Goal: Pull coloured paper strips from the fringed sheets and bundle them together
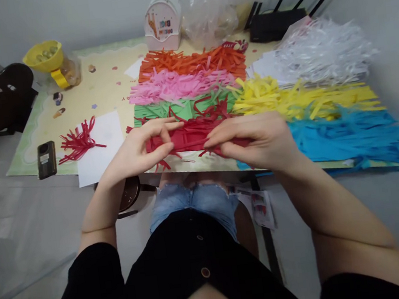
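Paper, red and fringed, lies between the two hands and within reach of both, its long axis running from left to right, roughly along the near edge of the surface. Left hand is at its left end; right hand is over its right end. Neither is clearly nearer, though the right covers more of it.

Right hand: thumb and fingers appear drawn together on the paper near its close edge, in what I judge a light pinch. Left hand: thumb bent inward, fingers loosely curved over the paper; whether it grips or merely rests cannot be told.

Beyond the hands, green fringed paper is partly covered by red strands. Blue fringed paper lies beside the right hand; a loose red bunch sits left of the left hand, partly on a white sheet.

Not verified: both ends of the red paper, masked by fingers; the right palm, turned away; layers beneath, indistinct; a thin item just below the paper, too small to identify.
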The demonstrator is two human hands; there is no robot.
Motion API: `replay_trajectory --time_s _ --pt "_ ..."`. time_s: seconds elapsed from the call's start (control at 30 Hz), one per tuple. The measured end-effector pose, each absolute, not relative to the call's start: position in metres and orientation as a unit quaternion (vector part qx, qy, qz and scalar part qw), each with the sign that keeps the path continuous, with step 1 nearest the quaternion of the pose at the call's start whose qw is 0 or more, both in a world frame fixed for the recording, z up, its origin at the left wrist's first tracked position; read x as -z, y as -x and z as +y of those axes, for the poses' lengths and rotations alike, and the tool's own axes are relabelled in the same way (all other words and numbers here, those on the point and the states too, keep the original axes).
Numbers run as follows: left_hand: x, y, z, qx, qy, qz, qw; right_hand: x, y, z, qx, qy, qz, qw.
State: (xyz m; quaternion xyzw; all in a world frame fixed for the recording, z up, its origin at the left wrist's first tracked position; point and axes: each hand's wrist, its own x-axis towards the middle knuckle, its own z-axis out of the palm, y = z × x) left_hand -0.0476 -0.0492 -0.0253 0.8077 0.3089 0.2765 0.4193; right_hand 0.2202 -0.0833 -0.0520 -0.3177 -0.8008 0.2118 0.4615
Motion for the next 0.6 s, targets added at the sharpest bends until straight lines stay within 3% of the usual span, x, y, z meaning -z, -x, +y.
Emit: replay_trajectory --time_s 0.2,0.3,0.43,0.5,0.6 --pt "0.023 0.037 -0.048 -0.201 -0.82 0.296 0.447 0.05 -0.218 -0.085 -0.168 0.299 -0.848 0.403" --pt "0.033 0.043 -0.05 -0.217 -0.827 0.323 0.405 0.051 -0.22 -0.087 -0.134 0.291 -0.873 0.369" --pt "0.051 0.06 -0.059 -0.252 -0.889 0.337 0.181 0.049 -0.223 -0.086 -0.178 0.289 -0.894 0.294" --pt "0.061 0.067 -0.067 -0.253 -0.914 0.312 0.051 0.048 -0.219 -0.082 -0.252 0.32 -0.874 0.266" --pt "0.075 0.075 -0.082 -0.263 -0.929 0.253 -0.061 0.057 -0.201 -0.074 -0.419 0.361 -0.803 0.224"
